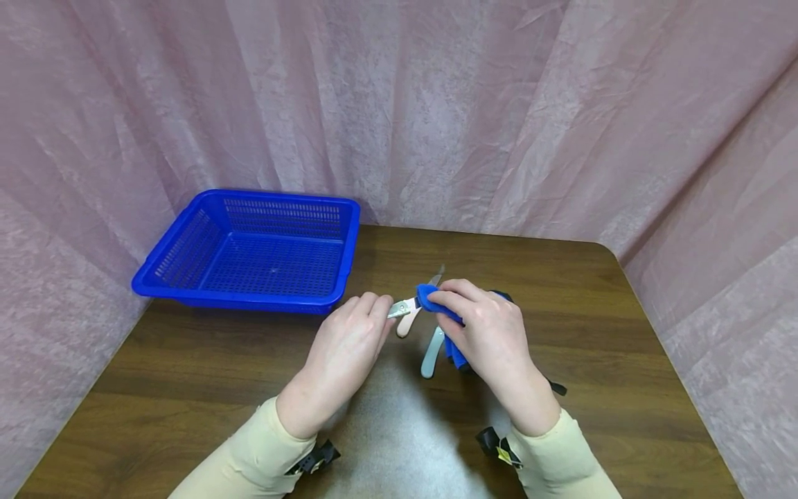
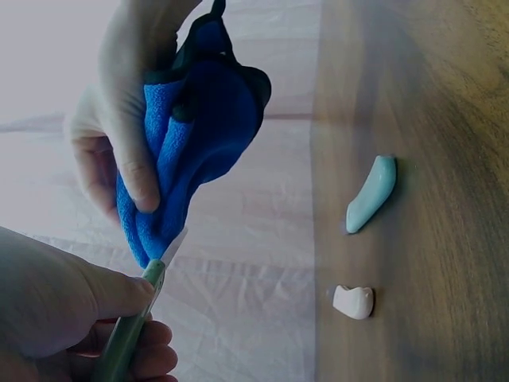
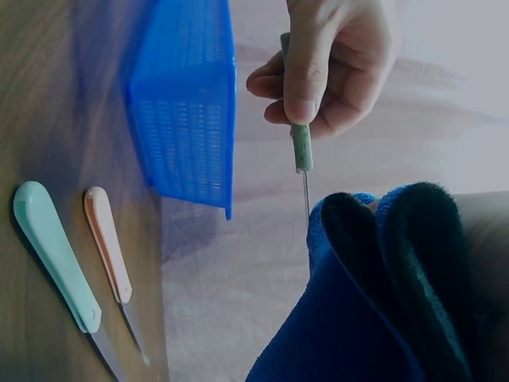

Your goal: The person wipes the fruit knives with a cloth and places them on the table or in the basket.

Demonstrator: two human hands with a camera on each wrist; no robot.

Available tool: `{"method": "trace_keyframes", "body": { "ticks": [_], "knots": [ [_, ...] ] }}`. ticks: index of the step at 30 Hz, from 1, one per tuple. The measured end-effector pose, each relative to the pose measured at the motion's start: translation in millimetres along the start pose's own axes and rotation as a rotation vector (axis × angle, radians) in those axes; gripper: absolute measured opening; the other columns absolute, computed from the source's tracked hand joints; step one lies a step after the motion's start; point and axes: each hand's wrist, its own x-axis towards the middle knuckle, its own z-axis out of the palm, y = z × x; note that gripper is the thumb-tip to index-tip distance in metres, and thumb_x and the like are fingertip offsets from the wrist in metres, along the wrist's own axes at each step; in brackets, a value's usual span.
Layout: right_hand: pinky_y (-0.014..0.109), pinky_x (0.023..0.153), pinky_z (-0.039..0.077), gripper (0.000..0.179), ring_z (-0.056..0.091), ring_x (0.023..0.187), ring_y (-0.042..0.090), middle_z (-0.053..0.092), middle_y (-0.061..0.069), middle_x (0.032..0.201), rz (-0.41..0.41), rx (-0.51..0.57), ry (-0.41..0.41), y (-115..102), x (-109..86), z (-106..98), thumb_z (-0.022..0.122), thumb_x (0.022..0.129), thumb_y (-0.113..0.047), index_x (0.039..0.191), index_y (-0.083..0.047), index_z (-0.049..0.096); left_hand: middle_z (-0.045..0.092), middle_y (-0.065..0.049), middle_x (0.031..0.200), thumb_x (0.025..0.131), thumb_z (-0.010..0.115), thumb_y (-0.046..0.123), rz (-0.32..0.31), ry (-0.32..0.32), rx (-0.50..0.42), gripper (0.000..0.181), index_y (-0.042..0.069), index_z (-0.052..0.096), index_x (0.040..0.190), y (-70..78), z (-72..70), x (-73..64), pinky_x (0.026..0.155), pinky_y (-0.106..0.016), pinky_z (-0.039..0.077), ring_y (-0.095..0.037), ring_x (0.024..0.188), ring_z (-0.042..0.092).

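My left hand grips the pale green handle of a small knife, blade pointing right. In my right hand is a blue cloth with black edging, pinched in folds over the blade. Only a short length of blade shows between handle and cloth; the cloth hides the rest. Below the hands, a turquoise-handled knife and a pink-handled knife lie on the table, apart from each other. In the head view, the cloth and right hand cover part of the turquoise knife.
A blue plastic basket with slotted walls stands at the back left of the brown wooden table. Pink curtains hang behind and beside the table. Black straps circle both wrists.
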Motion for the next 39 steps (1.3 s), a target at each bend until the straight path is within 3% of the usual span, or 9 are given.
{"method": "trace_keyframes", "body": {
  "ticks": [24, 39],
  "knots": [
    [0.044, 0.067, 0.06, 0.032, 0.078, 0.087, 0.028, 0.077, -0.001, 0.123, 0.119, -0.017, -0.055, 11.6, -1.0, -9.5, 0.094, 0.09, -0.015, 0.12, -0.019, 0.085, 0.062, -0.008, 0.085, 0.097, 0.086, 0.011, -0.002, 0.013, 0.002, 0.024, 0.003, 0.063, 0.1, 0.3, -2.1, 0.4, 0.058, -0.04, 0.05, -0.03, 0.069, 0.06],
    [0.043, 0.059, 0.057, 0.029, 0.076, 0.077, 0.028, 0.078, -0.001, 0.12, 0.167, -0.022, -0.033, 19.7, -2.5, -11.2, 0.093, 0.089, -0.013, 0.117, -0.018, 0.086, 0.063, -0.008, 0.086, 0.094, 0.089, 0.009, -0.012, 0.01, -0.007, 0.027, 0.003, 0.063, 0.102, 0.6, -3.0, 0.9, 0.058, -0.04, 0.051, -0.03, 0.07, 0.06]
  ]
}}
